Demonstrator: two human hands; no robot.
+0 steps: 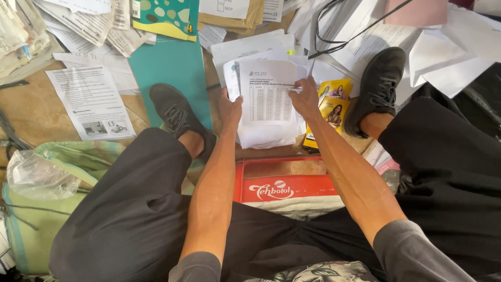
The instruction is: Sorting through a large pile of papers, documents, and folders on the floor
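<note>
red crate [284,188] low centre, between knees | left hand [229,109] fingers pinching left edge of printed table sheet [267,96], frame centre | right hand [307,96] fingers pinching its right edge | yellow leaflets [332,110] just right | teal folder [169,68] upper left on floor

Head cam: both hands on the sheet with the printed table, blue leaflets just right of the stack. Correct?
Not quite. The head view shows the leaflets are yellow, not blue. The rest stands: the left hand and right hand both grip the sheet with the printed table, on top of the stack.
</note>
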